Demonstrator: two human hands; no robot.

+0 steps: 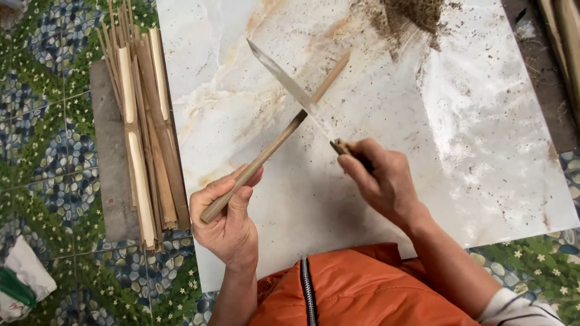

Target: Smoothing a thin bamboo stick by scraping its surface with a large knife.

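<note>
My left hand grips the near end of a long thin bamboo stick that slants up to the right over a white marble slab. My right hand holds the handle of a long knife. The blade points up to the left and lies across the stick near its middle. An orange jacket with a zip shows at the bottom edge, below both hands.
A bundle of split bamboo strips lies left of the slab on a grey board. A heap of brown shavings and dust sits at the slab's top edge. Patterned green floor tiles surround it. A white bag lies bottom left.
</note>
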